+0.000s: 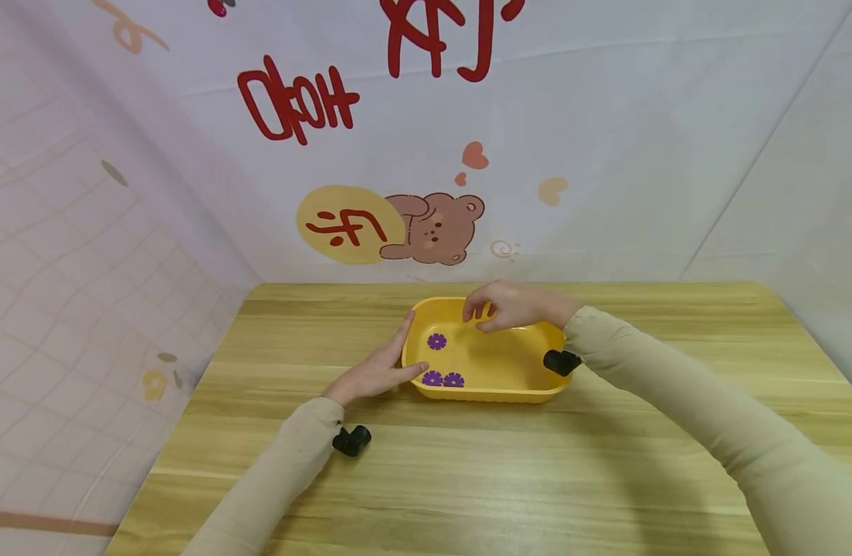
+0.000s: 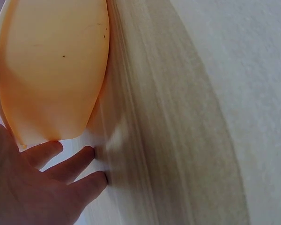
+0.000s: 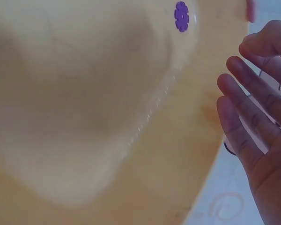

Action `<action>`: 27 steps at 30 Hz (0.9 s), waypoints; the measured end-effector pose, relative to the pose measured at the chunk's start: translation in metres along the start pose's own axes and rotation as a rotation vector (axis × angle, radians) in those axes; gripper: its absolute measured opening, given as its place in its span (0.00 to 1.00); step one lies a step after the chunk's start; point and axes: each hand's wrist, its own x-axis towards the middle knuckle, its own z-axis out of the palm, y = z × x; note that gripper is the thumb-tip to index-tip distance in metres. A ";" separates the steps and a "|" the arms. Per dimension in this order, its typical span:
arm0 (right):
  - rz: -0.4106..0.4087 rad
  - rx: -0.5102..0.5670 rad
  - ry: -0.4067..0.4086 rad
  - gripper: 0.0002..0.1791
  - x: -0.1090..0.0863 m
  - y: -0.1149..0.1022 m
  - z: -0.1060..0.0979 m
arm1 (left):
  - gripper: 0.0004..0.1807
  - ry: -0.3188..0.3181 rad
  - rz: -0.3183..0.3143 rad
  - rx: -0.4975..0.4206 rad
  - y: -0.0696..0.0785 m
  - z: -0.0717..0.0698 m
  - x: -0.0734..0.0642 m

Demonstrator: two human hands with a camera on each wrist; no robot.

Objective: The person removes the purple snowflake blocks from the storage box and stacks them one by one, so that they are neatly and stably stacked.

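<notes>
A yellow plastic tub (image 1: 491, 395) with rounded corners stands on the table. Inside it, a purple notched disc (image 1: 436, 341) lies near the left end, and two more purple discs (image 1: 453, 380) lie side by side by the near wall. My left hand (image 1: 378, 371) rests against the tub's left end, thumb over the near corner of the rim. In the left wrist view, several fairly straight fingers (image 2: 75, 164) spread beneath and beside the tub's end. Above the far part of the tub hovers my right hand (image 1: 505, 305), fingers loosely bent, with nothing visible between them.
The wood-grain table (image 1: 467, 471) extends around the tub. Behind it hangs a pale cloth (image 1: 606, 139) printed with red writing and a bear. Black wrist devices (image 1: 352, 440) sit at both beige sleeves (image 1: 280, 471).
</notes>
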 end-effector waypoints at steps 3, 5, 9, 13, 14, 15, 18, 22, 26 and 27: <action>0.008 0.025 -0.007 0.14 0.006 0.001 0.007 | 0.52 0.003 -0.006 0.002 -0.001 0.000 0.000; 0.009 0.041 -0.011 0.15 0.011 0.003 0.013 | 0.52 0.004 -0.010 0.003 -0.001 0.000 0.000; 0.010 0.084 -0.010 0.15 0.018 0.007 0.023 | 0.51 0.007 -0.010 0.005 -0.001 0.000 0.000; 0.016 0.121 -0.004 0.15 0.025 0.012 0.030 | 0.51 0.006 -0.009 0.007 0.000 0.001 0.000; 0.010 0.133 -0.001 0.15 0.027 0.014 0.032 | 0.51 0.005 -0.010 0.006 0.000 0.001 0.001; 0.004 0.146 0.004 0.15 0.028 0.015 0.034 | 0.51 0.003 -0.011 0.007 0.001 0.001 0.001; -0.009 0.176 0.018 0.15 0.032 0.018 0.039 | 0.51 -0.001 -0.013 0.005 0.002 0.001 0.001; -0.018 0.202 0.023 0.16 0.037 0.021 0.046 | 0.51 -0.002 -0.010 -0.007 0.003 0.001 0.001; -0.001 0.209 0.032 0.17 0.041 0.023 0.051 | 0.51 -0.001 -0.019 -0.013 0.003 0.001 0.000; 0.004 0.207 0.036 0.17 0.042 0.023 0.051 | 0.51 0.000 -0.022 -0.015 0.002 0.001 0.000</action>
